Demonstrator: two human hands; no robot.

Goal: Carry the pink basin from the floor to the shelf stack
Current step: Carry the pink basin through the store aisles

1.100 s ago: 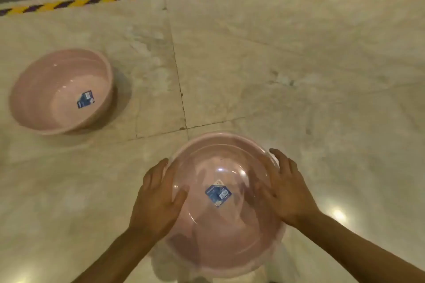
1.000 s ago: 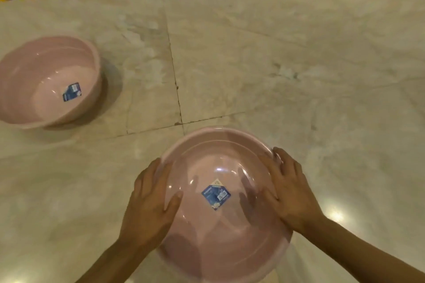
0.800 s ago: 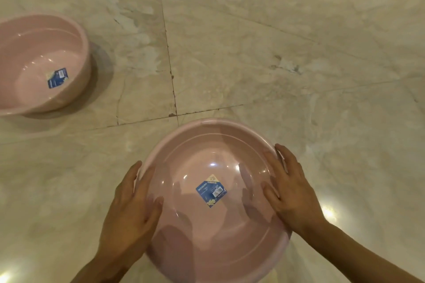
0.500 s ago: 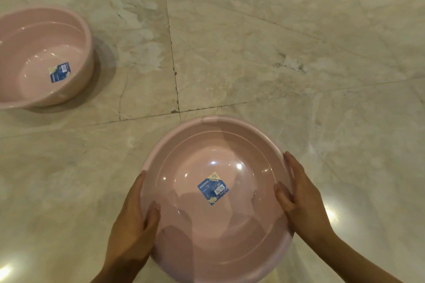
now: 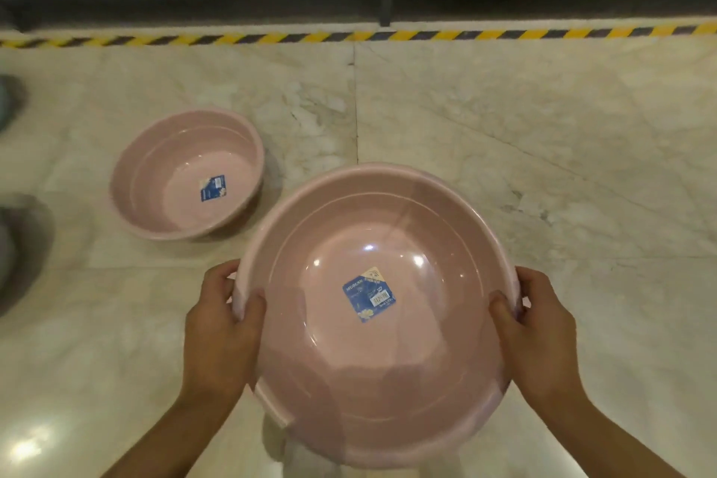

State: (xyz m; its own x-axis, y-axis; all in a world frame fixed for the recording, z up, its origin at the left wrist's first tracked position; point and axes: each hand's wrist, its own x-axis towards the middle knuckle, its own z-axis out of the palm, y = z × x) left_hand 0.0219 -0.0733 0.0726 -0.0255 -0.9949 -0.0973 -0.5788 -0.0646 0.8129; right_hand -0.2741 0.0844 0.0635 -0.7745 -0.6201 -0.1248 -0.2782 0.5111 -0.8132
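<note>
Here, pink basin (image 5: 372,361) gripped by both hands, blue label (image 5: 368,294) reading "MODERN"

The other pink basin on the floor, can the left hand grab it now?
Probably not yet: the left hand is gripping the held pink basin's rim, though the floor basin sits unobstructed.

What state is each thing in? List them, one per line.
held pink basin: upright, empty, gripped at both rims.
left hand: closed on its left rim.
right hand: closed on its right rim.
second pink basin: upright, empty, on the floor.
</note>
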